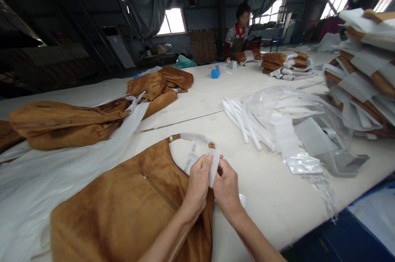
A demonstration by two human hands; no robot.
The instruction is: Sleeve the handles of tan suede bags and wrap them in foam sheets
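Note:
A brown suede-like handbag [123,196] lies flat on the table before me, a zipper running across its side. White foam wrap [194,136] covers part of its looped strap. At the strap's right end, my left hand [199,177] pinches a white foam sheet [213,167], its thumb on top. Closed against the sheet's right edge is my right hand [226,182], fingers curled. The strap under the sheet is hidden. A small white tag [242,200] shows partly beside my right wrist.
More brown bags [70,124] lie at the left beside plastic sheeting [77,184]. White foam tubes [247,124] and a clear plastic bag [271,97] sit to the right. Wrapped bags are stacked [367,85] at far right. A co-worker [237,35] stands across the white table [262,196].

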